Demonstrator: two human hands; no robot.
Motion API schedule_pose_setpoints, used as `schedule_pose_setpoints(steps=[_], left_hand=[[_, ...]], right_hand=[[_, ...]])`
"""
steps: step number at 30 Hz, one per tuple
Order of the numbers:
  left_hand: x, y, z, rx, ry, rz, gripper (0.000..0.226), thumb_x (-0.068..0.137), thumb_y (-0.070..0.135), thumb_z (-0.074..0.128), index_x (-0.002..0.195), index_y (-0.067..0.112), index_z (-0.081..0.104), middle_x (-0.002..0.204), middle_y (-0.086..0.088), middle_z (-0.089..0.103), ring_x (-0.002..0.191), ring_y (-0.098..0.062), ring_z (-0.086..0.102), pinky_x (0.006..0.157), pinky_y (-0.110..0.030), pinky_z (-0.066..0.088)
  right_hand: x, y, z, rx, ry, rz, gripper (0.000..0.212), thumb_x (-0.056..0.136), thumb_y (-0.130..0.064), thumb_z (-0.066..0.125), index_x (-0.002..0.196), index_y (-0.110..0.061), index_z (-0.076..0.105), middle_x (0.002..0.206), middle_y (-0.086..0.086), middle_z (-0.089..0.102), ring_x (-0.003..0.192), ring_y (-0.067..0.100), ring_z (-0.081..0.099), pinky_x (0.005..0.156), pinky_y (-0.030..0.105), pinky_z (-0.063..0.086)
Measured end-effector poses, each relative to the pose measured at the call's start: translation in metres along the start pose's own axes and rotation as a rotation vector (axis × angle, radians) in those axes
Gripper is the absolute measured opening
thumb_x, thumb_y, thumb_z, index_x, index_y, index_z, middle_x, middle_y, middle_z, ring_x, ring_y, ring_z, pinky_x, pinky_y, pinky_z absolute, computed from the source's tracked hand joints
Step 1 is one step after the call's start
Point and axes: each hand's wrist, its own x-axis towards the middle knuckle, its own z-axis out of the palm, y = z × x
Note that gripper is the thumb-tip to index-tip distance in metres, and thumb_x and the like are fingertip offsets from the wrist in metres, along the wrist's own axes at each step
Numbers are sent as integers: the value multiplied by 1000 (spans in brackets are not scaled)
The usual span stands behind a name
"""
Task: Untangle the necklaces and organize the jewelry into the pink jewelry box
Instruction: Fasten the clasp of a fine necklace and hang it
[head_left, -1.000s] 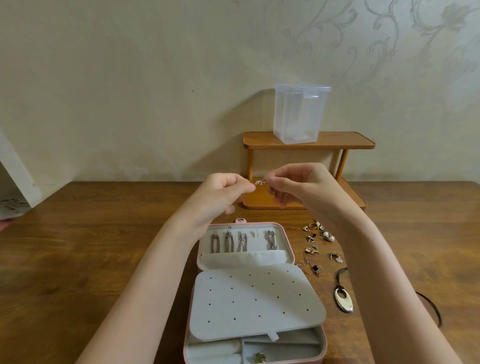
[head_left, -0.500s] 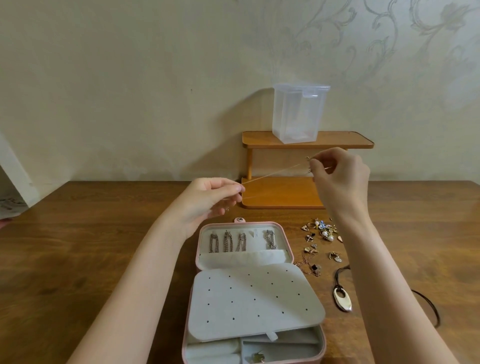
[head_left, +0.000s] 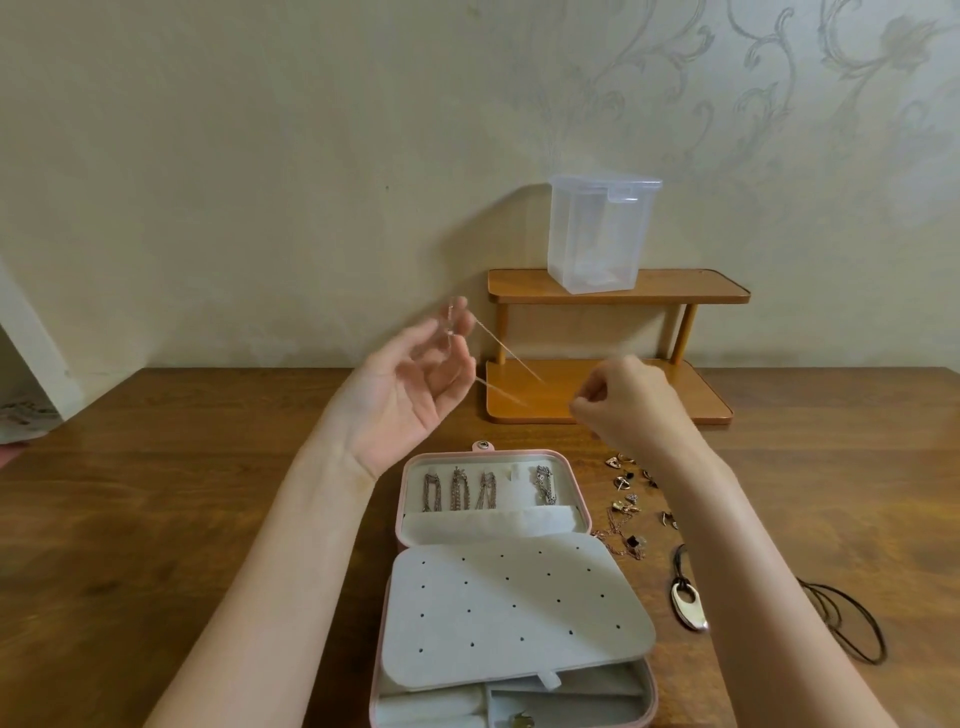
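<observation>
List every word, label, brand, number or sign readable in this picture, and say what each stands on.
None can be read.
Clear plastic box: no label shows.
Pink jewelry box: no brand or lettering shows.
Oval pendant: bare metal, no engraving visible.
Paper at the left edge: faint marks, too blurred to read.

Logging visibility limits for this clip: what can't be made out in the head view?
- Left hand: fingertips motion-blurred; grip on thin chain unclear.
- Right hand: its back hides the pinch.
- Pink jewelry box: front cut by bottom edge.
- Loose jewelry: too small; forearm covers some.
</observation>
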Motion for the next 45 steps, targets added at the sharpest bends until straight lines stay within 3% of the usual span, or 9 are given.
schedule_pose_setpoints(steps=[2,7,10,13,17,26,29,36,45], left_hand=[[-2,0,6,249,13,-10,27,89,11,52,112,12,66,91,-3,69,62,-4,60,55,-16,53],[-9,4,20,611,-31,-15,32,96,11,45,119,25,61,102,-8,72,69,-6,64,56,-14,52],[-12,3,25,786,-75,-39,33,98,12,43,121,27,60,97,-9,72,67,-6,62,58,-15,50],[-13,2,27,872,-78,-64,33,97,10,44,118,26,64,84,-5,71,62,-5,56,60,-14,48],[-14,2,28,954,-40,-79,30,96,10,47,111,27,67,75,0,69,57,-2,52,61,-13,48],[-10,6,20,1253,144,26,17,92,13,56,98,20,70,73,8,70,56,5,51,62,-13,43],[-10,1,22,1378,138,45,13,91,17,60,93,24,70,87,11,68,83,5,59,72,-17,40],[-8,-2,23,1360,188,133,8,87,23,65,81,25,71,85,9,66,85,-4,57,72,-19,41],[-9,-2,28,1261,200,192,7,85,23,67,81,26,72,84,6,67,80,-2,55,69,-17,39]], right_hand=[[-1,-2,3,-7,-163,-17,3,88,-10,62,87,-8,63,86,9,66,77,21,65,73,33,57],[-7,-6,4,-82,-453,-39,5,87,-11,64,90,-7,63,77,2,63,62,9,60,56,16,51],[-4,-8,1,-44,-290,-136,11,89,-13,61,99,-11,66,93,2,67,74,11,61,63,16,49],[-7,-15,-13,459,-118,-164,17,92,-8,55,103,-19,63,101,-2,68,77,11,66,64,21,55],[-19,-24,-29,999,-400,-153,19,92,-1,52,105,-10,63,91,5,70,79,16,68,70,22,56],[-13,-19,-25,450,-130,-263,15,86,-15,64,77,-25,69,70,0,66,58,2,52,56,12,44],[-11,-19,-19,372,-93,-293,16,84,-16,67,74,-28,67,71,-6,65,61,4,55,56,10,45],[-8,-16,-18,408,-89,-327,5,84,-19,68,80,-21,71,58,-1,55,49,3,41,47,12,34],[-9,-17,-21,548,-137,-346,6,84,-17,67,81,-19,72,45,-12,45,44,4,34,45,11,29]])
